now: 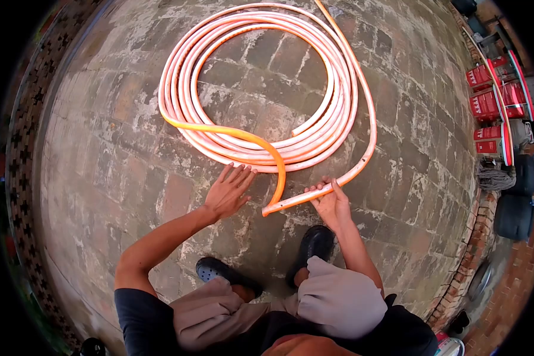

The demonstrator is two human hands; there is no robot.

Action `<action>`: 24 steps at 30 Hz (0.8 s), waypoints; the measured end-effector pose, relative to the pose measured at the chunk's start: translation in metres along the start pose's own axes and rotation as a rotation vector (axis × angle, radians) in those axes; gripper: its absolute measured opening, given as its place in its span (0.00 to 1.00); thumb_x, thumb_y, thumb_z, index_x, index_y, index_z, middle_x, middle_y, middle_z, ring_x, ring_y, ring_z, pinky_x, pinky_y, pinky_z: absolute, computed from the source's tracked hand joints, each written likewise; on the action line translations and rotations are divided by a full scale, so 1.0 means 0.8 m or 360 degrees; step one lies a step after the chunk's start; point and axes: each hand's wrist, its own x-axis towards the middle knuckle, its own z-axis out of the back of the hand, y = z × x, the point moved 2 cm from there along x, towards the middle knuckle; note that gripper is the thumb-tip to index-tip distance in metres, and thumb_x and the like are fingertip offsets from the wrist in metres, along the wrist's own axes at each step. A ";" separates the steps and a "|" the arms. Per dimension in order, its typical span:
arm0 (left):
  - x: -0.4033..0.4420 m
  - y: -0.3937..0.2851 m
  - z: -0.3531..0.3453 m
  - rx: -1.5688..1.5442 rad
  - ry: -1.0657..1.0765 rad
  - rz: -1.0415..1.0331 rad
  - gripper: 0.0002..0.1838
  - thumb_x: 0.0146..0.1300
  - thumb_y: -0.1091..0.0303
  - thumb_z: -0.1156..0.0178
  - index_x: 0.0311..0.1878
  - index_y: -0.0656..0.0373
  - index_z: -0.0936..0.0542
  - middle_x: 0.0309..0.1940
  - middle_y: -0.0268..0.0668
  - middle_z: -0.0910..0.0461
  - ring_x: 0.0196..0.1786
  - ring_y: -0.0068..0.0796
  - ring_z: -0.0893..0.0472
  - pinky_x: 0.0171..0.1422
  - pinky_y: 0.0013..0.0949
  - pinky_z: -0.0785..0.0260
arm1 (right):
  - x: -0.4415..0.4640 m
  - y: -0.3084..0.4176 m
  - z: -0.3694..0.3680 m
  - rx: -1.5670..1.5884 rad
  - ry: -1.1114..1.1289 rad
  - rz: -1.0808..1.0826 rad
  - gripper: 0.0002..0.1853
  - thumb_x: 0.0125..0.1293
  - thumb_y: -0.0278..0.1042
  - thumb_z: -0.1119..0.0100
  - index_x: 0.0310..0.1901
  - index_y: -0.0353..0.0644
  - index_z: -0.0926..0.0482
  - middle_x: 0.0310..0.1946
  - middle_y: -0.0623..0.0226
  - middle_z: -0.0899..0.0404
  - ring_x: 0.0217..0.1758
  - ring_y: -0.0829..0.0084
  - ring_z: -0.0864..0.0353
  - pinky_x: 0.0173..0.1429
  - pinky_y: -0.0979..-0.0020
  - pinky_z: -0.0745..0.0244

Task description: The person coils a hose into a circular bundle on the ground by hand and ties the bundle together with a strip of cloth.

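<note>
A long orange hose with a whitish, worn surface lies coiled in several loops on the paved ground. My right hand grips one length of it close to its free end, thumb on top and fingers beneath. That end points left, beside a brighter orange stretch of hose that curves down from the coil. My left hand is flat with fingers spread, at the coil's lower edge. Its fingertips reach the outermost loop; whether they press on it I cannot tell. Another cut end lies inside the ring, near its lower right.
Stone paving surrounds the coil. My dark clogs stand just below the hose end. Along the right side are red-and-white containers, a grey bundle of strands, dark containers and a brick edging. A patterned wall runs down the left.
</note>
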 end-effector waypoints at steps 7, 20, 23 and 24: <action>0.103 0.029 0.063 0.0595 -0.0219 0.0136 0.47 0.65 0.70 0.35 0.87 0.41 0.38 0.88 0.38 0.41 0.89 0.43 0.44 0.94 0.51 0.56 | 0.011 -0.022 -0.014 -0.0202 -0.0643 0.0210 0.13 0.86 0.44 0.43 0.42 0.50 0.30 0.23 0.79 0.41 0.23 0.81 0.40 0.35 0.68 0.34; 0.075 0.183 0.107 0.0291 -0.0764 0.0407 0.11 0.73 0.61 0.31 0.48 0.53 0.23 0.34 0.39 0.14 0.33 0.43 0.12 0.34 0.47 0.21 | -0.117 0.172 -0.135 -0.1125 0.0233 0.1068 0.12 0.89 0.41 0.50 0.54 0.41 0.24 0.18 0.83 0.43 0.15 0.85 0.48 0.21 0.76 0.49; -0.024 0.186 0.115 -0.0154 -0.0943 0.0311 0.11 0.67 0.67 0.28 0.42 0.58 0.21 0.30 0.44 0.18 0.31 0.48 0.14 0.34 0.47 0.26 | -0.159 0.312 -0.051 -0.0442 0.0910 0.1138 0.10 0.88 0.38 0.50 0.55 0.44 0.21 0.20 0.81 0.37 0.16 0.86 0.42 0.23 0.76 0.39; -0.046 0.174 0.103 0.0003 -0.0880 -0.0039 0.10 0.64 0.68 0.28 0.41 0.57 0.21 0.28 0.42 0.21 0.29 0.43 0.17 0.34 0.47 0.26 | -0.144 0.344 -0.004 -0.0300 0.0661 0.1190 0.08 0.87 0.39 0.47 0.54 0.45 0.22 0.21 0.81 0.35 0.18 0.84 0.38 0.26 0.76 0.37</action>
